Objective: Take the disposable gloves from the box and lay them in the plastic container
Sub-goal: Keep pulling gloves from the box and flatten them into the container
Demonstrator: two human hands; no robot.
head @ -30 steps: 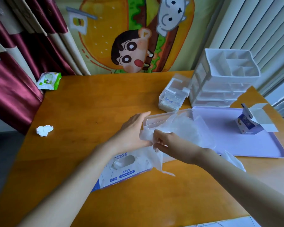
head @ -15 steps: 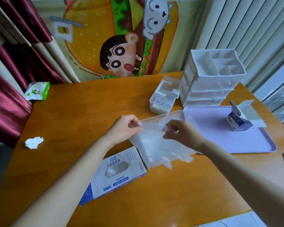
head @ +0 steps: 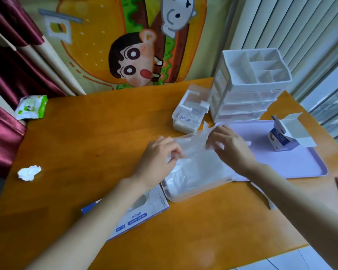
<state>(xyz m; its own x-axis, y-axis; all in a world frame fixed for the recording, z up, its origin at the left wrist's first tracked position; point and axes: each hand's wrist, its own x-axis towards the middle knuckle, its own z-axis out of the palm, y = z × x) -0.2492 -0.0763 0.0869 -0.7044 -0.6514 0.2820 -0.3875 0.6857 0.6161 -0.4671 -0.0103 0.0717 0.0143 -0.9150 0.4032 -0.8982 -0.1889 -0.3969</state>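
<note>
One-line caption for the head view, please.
Left hand and right hand hold a clear glove over the plastic container, glove box beside it.

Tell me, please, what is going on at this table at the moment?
A person holds a clear disposable glove spread between the left hand and the right hand, each pinching an edge, over the clear plastic container on the wooden table. More thin clear plastic, apparently gloves, already lies in the container. The glove box lies flat nearer the person, partly under the left forearm, and a lilac tray sits just right of the container.
</note>
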